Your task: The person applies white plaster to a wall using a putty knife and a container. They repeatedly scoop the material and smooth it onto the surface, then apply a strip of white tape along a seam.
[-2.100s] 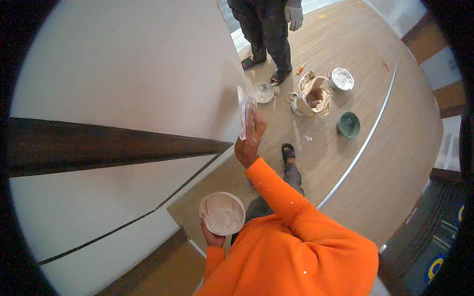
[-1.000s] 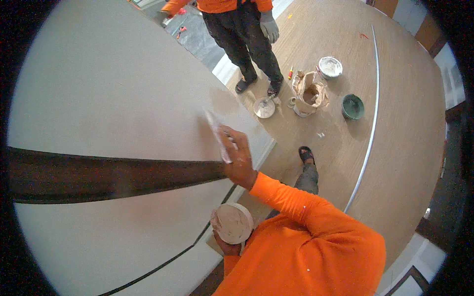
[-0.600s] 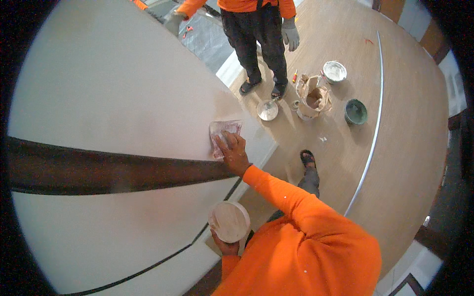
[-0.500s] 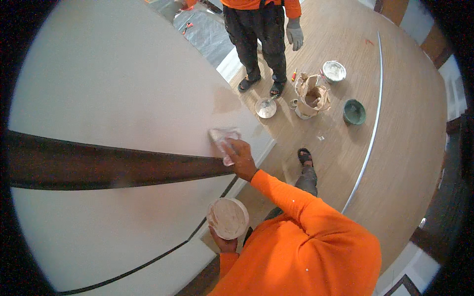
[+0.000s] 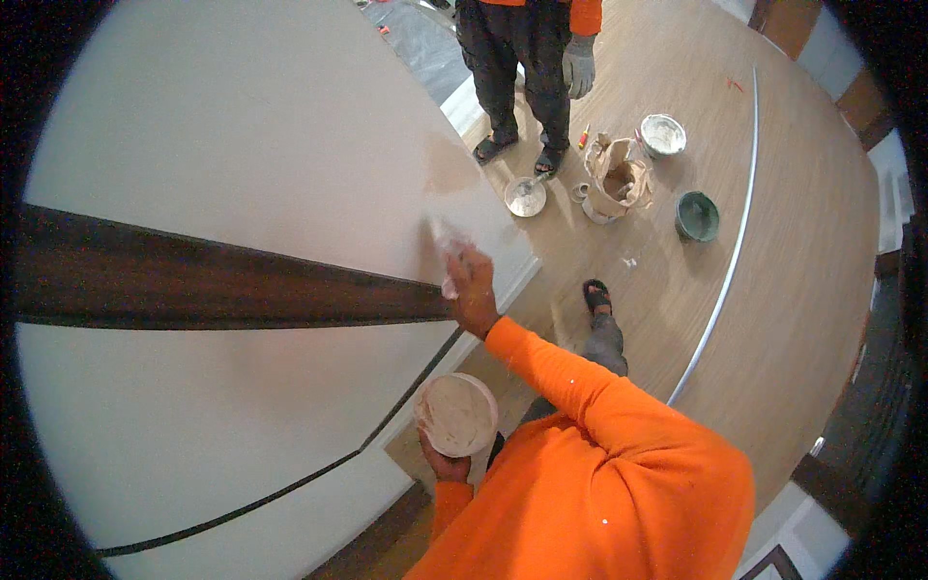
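Note:
My right hand (image 5: 473,292) is closed round a pale, smeared putty spreader (image 5: 450,251), its far end blurred against the white wall (image 5: 251,145). The grip sits just by the narrow end of a dark brown wooden band (image 5: 242,280) that crosses the wall. Lower down, my left hand (image 5: 446,464) holds a round, pale tub (image 5: 492,401) from beneath and the side. Smooth beige putty covers the tub's top, and part of the left hand is hidden under it. A faint brownish patch (image 5: 450,166) shows on the wall above the spreader.
Another person (image 5: 517,68) stands ahead, one grey-gloved hand lowered. On the wooden floor are a putty pan (image 5: 507,203), an open paper bag (image 5: 597,198), a white-rimmed bucket (image 5: 646,143), a green bucket (image 5: 681,228) and a long pale strip (image 5: 742,222).
The spreader's broad face showed earlier; now it looks narrower and blurred, turned under my fingers. The tub has shifted slightly up and right, and the whole view has turned a little.

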